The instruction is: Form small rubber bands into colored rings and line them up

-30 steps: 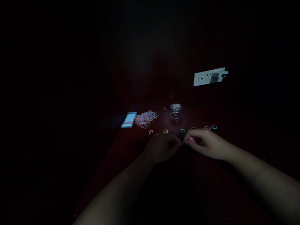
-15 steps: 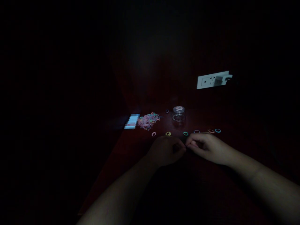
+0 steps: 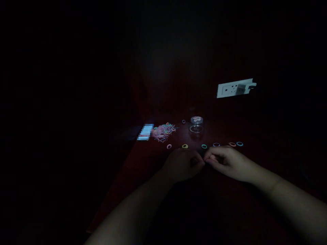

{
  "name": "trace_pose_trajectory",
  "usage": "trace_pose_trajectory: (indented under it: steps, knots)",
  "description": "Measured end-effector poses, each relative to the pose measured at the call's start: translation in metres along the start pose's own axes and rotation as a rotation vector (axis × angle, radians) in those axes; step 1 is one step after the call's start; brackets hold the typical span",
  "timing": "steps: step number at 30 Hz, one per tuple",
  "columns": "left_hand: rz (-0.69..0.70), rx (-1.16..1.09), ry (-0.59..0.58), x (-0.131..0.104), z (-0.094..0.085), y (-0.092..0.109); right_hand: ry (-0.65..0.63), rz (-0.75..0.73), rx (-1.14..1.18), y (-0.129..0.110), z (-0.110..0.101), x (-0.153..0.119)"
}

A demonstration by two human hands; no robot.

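Note:
My left hand [image 3: 182, 164] and my right hand [image 3: 228, 162] meet fingertip to fingertip above the dark red table [image 3: 127, 170]. Both are closed in a pinch; whatever lies between the fingertips is too small and dark to make out. Beyond the hands runs a row of small bands: pink [image 3: 169, 146], yellow [image 3: 185, 146], green [image 3: 204, 146], blue-violet [image 3: 216, 145], orange [image 3: 232, 144] and blue [image 3: 239, 144]. Farther back is a tangled pile of colourful bands [image 3: 164, 132], with a clear lidded jar [image 3: 196, 126] to its right.
A lit phone [image 3: 145, 132], its screen pixelated, lies left of the pile. One small pale ring [image 3: 183, 121] sits between pile and jar. On the wall at right is a white socket panel [image 3: 233, 88] with a plug in it. The surroundings are very dark.
The whole view has shifted slightly, so things appear a little farther right. The fingertips are now closer together; otherwise both hands keep nearly the same pose.

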State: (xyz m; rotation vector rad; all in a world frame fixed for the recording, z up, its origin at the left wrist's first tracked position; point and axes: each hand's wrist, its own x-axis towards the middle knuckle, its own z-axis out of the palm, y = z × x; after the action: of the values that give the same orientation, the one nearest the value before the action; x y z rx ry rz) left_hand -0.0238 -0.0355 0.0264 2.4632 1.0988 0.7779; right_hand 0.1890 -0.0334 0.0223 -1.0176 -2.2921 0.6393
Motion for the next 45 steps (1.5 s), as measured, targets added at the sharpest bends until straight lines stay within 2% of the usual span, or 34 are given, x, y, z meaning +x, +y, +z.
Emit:
trace_pose_trajectory:
  steps: [45]
  knots:
    - [0.008,-0.049,0.03,-0.0008,0.0009,-0.0015,-0.051,0.016,0.028,0.0018,0.0009,-0.0012]
